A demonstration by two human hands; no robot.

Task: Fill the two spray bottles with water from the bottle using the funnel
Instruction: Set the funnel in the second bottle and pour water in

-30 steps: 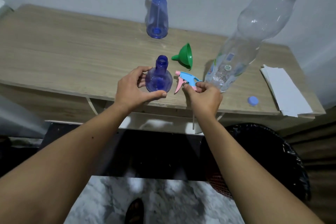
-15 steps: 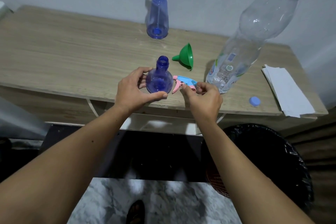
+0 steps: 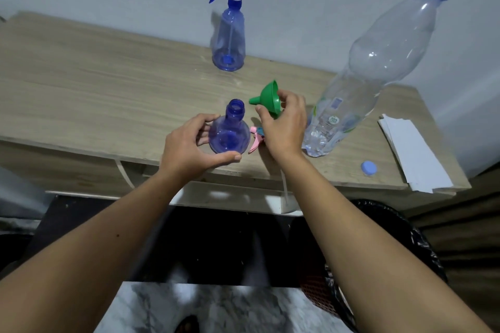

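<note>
A blue spray bottle with its top off stands near the table's front edge, and my left hand is wrapped around its base. Its pink and blue spray head lies on the table just right of it, partly under my right hand. My right hand is closed around the green funnel, whose spout points left toward the open neck. A second blue spray bottle with a white and blue trigger stands at the back by the wall. The large clear water bottle stands to the right.
A blue cap lies near the front right edge of the wooden table. A stack of white paper sits at the right end. Below the table on the right is a bin lined with a black bag.
My right hand let go of the pink and blue spray head, moved up and back, and took hold of the green funnel. My left hand stayed on the open bottle.
</note>
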